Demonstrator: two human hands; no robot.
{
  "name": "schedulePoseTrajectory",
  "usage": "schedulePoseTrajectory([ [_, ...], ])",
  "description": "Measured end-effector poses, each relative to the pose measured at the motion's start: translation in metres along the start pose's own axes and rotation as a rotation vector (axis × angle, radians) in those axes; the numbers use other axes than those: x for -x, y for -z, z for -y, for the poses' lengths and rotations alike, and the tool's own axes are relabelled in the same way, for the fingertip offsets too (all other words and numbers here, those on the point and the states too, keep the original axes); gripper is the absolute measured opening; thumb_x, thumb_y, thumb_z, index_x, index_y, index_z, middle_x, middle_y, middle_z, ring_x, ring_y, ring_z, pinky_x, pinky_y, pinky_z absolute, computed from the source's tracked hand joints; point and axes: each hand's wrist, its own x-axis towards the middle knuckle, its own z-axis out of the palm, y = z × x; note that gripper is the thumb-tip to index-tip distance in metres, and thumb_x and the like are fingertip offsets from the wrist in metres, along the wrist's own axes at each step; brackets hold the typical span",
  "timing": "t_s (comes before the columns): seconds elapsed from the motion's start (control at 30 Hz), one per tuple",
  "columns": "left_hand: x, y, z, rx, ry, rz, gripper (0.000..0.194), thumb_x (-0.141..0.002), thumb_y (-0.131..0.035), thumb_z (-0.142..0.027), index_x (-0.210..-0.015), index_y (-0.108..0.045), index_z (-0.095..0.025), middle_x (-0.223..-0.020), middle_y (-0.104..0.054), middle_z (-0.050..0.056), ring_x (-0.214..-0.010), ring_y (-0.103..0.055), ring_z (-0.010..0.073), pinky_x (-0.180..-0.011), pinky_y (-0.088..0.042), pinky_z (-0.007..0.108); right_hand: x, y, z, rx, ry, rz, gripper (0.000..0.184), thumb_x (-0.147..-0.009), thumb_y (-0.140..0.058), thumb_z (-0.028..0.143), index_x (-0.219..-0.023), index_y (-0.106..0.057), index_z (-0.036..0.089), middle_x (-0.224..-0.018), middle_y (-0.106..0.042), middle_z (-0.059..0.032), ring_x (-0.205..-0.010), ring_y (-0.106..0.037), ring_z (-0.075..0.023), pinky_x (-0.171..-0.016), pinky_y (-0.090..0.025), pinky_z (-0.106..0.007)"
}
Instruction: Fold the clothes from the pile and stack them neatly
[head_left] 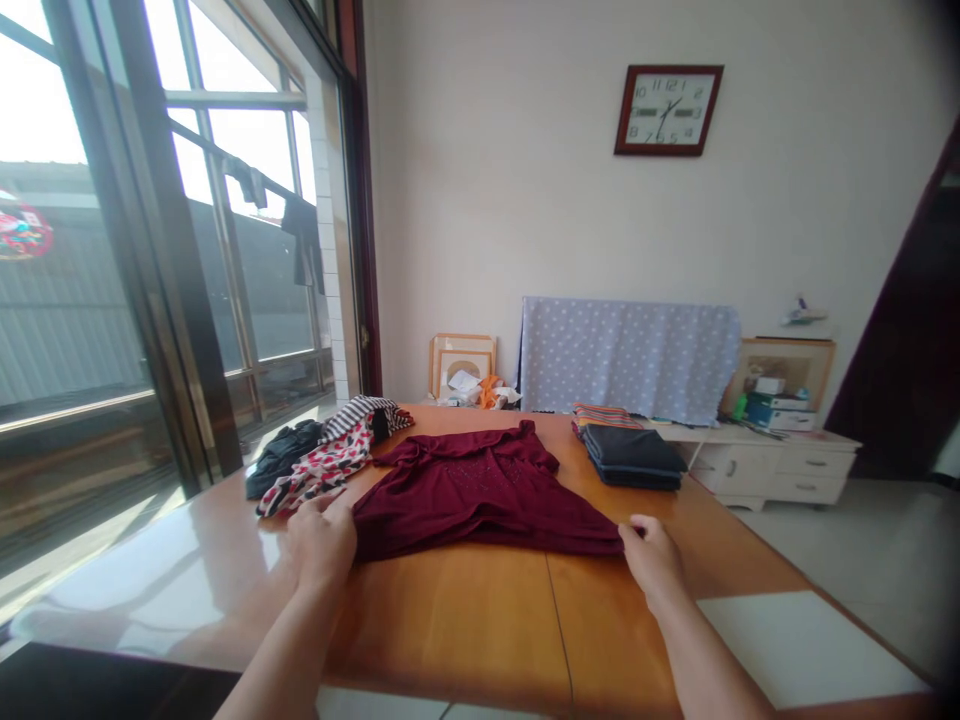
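Observation:
A dark red shirt (487,495) lies spread across the wooden table, with small beadwork on its front and some folds along the near part. My left hand (322,530) is closed on its near left corner. At the opposite near corner, my right hand (651,555) pinches the cloth between thumb and fingers. The near hem stretches between both hands. Just beyond my left hand sits a loose heap of clothes: a white garment with red and black spots (322,465), a striped one (367,415) and a dark one (283,458).
Folded dark clothes (634,455) are stacked at the right back of the table (450,630), beside a striped folded piece (606,416). A white cabinet (780,470) and a cloth-covered object (626,360) stand behind. Tall windows (247,240) are on the left.

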Motion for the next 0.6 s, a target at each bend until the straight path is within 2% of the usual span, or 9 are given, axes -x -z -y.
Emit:
schedulePoseTrajectory([
  [0.03, 0.007, -0.001, -0.007, -0.069, -0.053, 0.009, 0.028, -0.079, -0.055, -0.034, -0.102, -0.063, -0.020, -0.104, -0.065, 0.013, -0.102, -0.060, 0.0348, -0.089, -0.045, 0.050, 0.001, 0.002, 0.001, 0.105, 0.066, -0.029, 0.048, -0.076, -0.058, 0.045, -0.116, -0.062, 0.018, -0.103, -0.070, -0.0153, -0.091, -0.068, -0.0305, -0.076, -0.051, -0.041],
  [0.07, 0.016, -0.002, -0.015, -0.085, -0.127, 0.084, 0.027, -0.081, -0.053, -0.034, -0.103, -0.062, -0.021, -0.106, -0.066, 0.011, -0.100, -0.061, 0.0316, -0.089, -0.046, 0.045, 0.003, 0.004, 0.003, 0.188, 0.138, -0.060, 0.049, -0.078, -0.056, 0.044, -0.119, -0.061, 0.018, -0.109, -0.068, -0.0168, -0.099, -0.065, -0.0317, -0.083, -0.050, -0.043],
  [0.17, 0.042, -0.008, -0.040, -0.061, -0.409, 0.404, 0.023, -0.085, -0.051, -0.033, -0.103, -0.062, -0.024, -0.103, -0.068, 0.006, -0.098, -0.062, 0.0240, -0.088, -0.045, 0.035, 0.013, 0.007, 0.015, 0.292, 0.351, -0.119, 0.046, -0.082, -0.050, 0.037, -0.123, -0.061, 0.019, -0.115, -0.066, -0.0153, -0.110, -0.060, -0.0305, -0.094, -0.044, -0.042],
  [0.27, 0.065, -0.015, -0.055, -0.144, -0.619, 0.606, 0.030, -0.080, -0.059, -0.031, -0.109, -0.063, -0.026, -0.114, -0.066, 0.004, -0.108, -0.058, 0.0249, -0.090, -0.040, 0.035, 0.024, 0.003, 0.027, 0.327, 0.526, -0.010, 0.037, -0.083, -0.050, 0.032, -0.116, -0.064, 0.023, -0.112, -0.069, -0.0091, -0.108, -0.060, -0.0270, -0.096, -0.042, -0.039],
  [0.37, 0.079, -0.020, -0.061, -0.229, -0.646, 0.678, 0.038, -0.078, -0.060, -0.030, -0.116, -0.062, -0.028, -0.123, -0.063, 0.006, -0.118, -0.052, 0.0272, -0.092, -0.037, 0.036, 0.033, -0.004, 0.032, 0.362, 0.621, 0.183, 0.036, -0.080, -0.054, 0.027, -0.114, -0.066, 0.026, -0.113, -0.070, -0.0047, -0.106, -0.061, -0.0247, -0.096, -0.042, -0.037],
  [0.47, 0.082, -0.026, -0.060, -0.274, -0.618, 0.697, 0.038, -0.080, -0.059, -0.033, -0.117, -0.062, -0.027, -0.125, -0.062, 0.007, -0.120, -0.051, 0.0281, -0.093, -0.036, 0.038, 0.038, -0.009, 0.029, 0.388, 0.622, 0.349, 0.047, -0.076, -0.059, 0.024, -0.123, -0.063, 0.026, -0.120, -0.068, -0.0046, -0.111, -0.060, -0.0246, -0.099, -0.041, -0.037],
  [0.6, 0.078, -0.036, -0.055, -0.304, -0.595, 0.677, 0.037, -0.083, -0.057, -0.040, -0.117, -0.062, -0.027, -0.124, -0.062, 0.007, -0.118, -0.052, 0.0290, -0.091, -0.037, 0.039, 0.039, -0.009, 0.023, 0.402, 0.583, 0.454, 0.051, -0.076, -0.062, 0.026, -0.127, -0.061, 0.026, -0.126, -0.065, -0.0067, -0.118, -0.057, -0.0263, -0.103, -0.038, -0.038],
])
